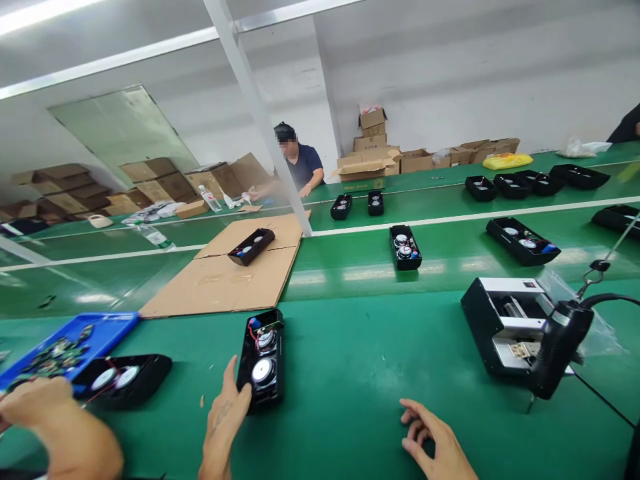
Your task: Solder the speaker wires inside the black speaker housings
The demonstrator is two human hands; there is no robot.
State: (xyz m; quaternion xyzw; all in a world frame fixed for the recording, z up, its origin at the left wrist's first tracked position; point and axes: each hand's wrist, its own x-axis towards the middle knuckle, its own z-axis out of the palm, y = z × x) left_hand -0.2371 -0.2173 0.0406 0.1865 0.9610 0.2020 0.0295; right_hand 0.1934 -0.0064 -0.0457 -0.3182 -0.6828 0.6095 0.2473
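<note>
A black speaker housing (261, 360) with two round white-centred speakers stands lengthwise on the green bench. My left hand (226, 417) touches its lower left side, thumb and forefinger apart. Further right, my right hand (433, 440) hovers over the bench with its fingers loosely curled and apart, holding nothing. At the lower left, another person's hand (37, 403) is beside a second black housing (150, 380), near a thin red wire.
A blue tray (113, 325) of circuit boards lies left. A hanging black screwdriver (560, 347) is beside a black-and-white machine (480, 320) at right. Beyond are cardboard (215, 287), more housings (406, 247) on the line, a slanted white post (260, 113) and a seated person (305, 163).
</note>
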